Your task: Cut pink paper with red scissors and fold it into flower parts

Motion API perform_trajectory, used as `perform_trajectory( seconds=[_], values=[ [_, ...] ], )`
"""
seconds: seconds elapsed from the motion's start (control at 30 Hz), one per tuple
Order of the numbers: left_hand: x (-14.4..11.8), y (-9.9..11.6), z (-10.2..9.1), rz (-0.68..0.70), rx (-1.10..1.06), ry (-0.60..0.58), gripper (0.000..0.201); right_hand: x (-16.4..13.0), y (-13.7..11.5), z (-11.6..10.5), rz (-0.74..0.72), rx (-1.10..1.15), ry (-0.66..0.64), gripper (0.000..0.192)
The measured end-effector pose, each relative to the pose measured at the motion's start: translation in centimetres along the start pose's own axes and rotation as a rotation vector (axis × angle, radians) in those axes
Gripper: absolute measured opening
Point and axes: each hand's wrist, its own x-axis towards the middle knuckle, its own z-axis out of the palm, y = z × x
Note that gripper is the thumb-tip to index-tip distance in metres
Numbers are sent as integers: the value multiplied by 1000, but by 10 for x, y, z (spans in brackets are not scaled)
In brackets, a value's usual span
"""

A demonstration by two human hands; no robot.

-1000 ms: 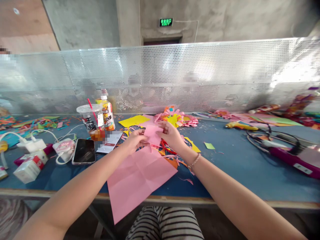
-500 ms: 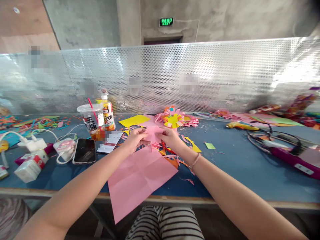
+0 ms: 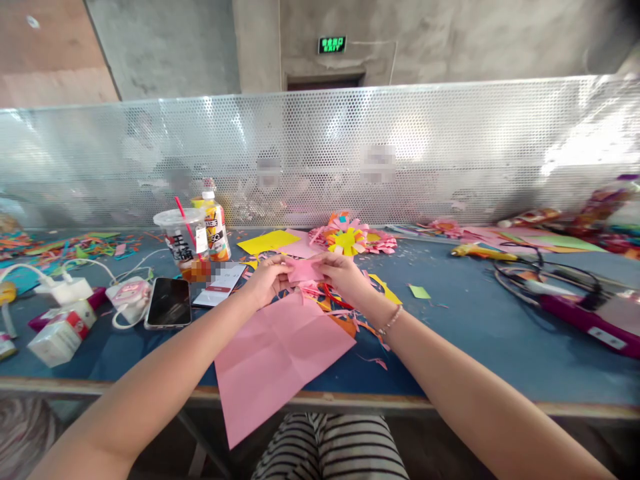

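Small pink paper piece point(image 3: 306, 269) sits between the two hands, over the paper scraps point(image 3: 345, 325) near the middle of the blue table point(image 3: 475, 333); can't tell if it touches what's underneath. Left hand point(image 3: 270, 280) pinches its left end, thumb and fingers closed on it, other fingers curled. Right hand point(image 3: 345, 277) pinches the right end the same way. Piece looks bent or folded; exact layers too small to read.

Handling, judged: very light, thin, fairly crisp paper; bends easily, holds a crease, tears if pulled hard from both ends. Not likely slippery, dry fingertips should do. Best hold is a light pinch at opposite edges, middle left free so the crease doesn't crush.

Big pink sheet point(image 3: 285, 353) lies just below the hands, cross creases visible, near corner sticking out past the table's front edge. Also light and floppy; take it by a corner or edge, a forearm could brush it off.

Beyond the hands: yellow sheet point(image 3: 269, 241), fringed paper flower point(image 3: 346, 241) with yellow centre, delicate petals, likely safest lifted from underneath. Yellow glue gun point(image 3: 483, 251) well off to the right, black phone point(image 3: 169, 303) to the left.
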Motion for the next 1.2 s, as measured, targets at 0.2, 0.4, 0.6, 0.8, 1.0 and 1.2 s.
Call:
perform_trajectory(
  seconds=[0.2, 0.4, 0.6, 0.8, 1.0, 1.2],
  values=[
    [2, -1, -5, 53, 2, -54, 16, -1, -2, 0, 36, 81, 26, 13],
    [1, -1, -4, 129, 72, -43, 18, 2, -1, -2, -110, -180, 8, 26],
    [3, -2, -5, 253, 288, 11, 29, -2, -10, -5, -330, -577, 155, 32],
    [4, -2, -3, 244, 216, 40, 22, -6, -18, -6, -493, -636, 157, 31],
    [-1, 4, 2, 86, -161, 38, 17, -6, -14, -4, -580, -624, 92, 30],
    [1, 2, 2, 32, -130, -143, 26, -7, -14, -3, -610, -618, 107, 31]
  ],
)
